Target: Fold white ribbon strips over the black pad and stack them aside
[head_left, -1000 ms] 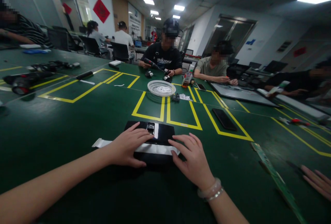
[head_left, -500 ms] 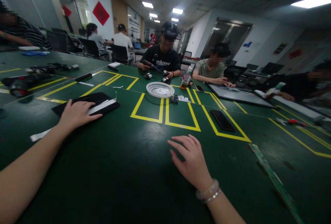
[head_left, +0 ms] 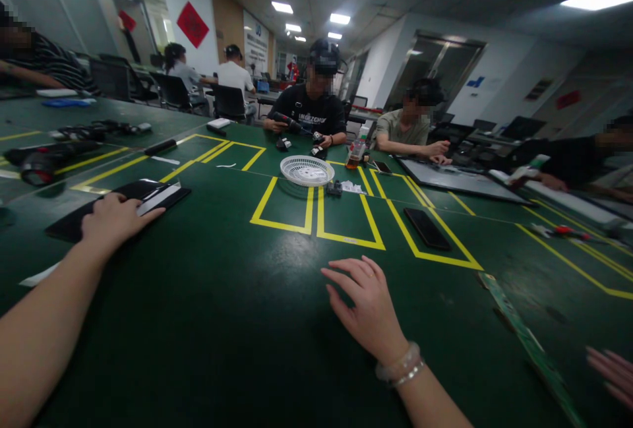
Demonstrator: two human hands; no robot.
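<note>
My left hand (head_left: 111,220) lies with thumb and fingers apart on a flat, glossy black panel (head_left: 64,220), beside a white strip (head_left: 157,198) along its surface. The hand covers the middle of the panel. A white strip end (head_left: 39,275) shows by my left forearm. My right hand (head_left: 363,303), a beaded bracelet at its wrist, rests over the green table (head_left: 257,322) with loosely spread fingers and nothing in them. Beyond it are yellow tape outlines (head_left: 351,241) and a black phone-like slab (head_left: 426,229).
A round white slotted grille (head_left: 306,171) sits mid-table. Long green circuit boards (head_left: 529,345) lie at right, near another person's hand (head_left: 613,375). Dark tools (head_left: 44,161) lie at left. Across the table, a person holds a power drill (head_left: 291,123).
My left hand has slid the black panel and its white strip to the left. My right hand has stayed in place. Another person's hand has come in at the lower right.
</note>
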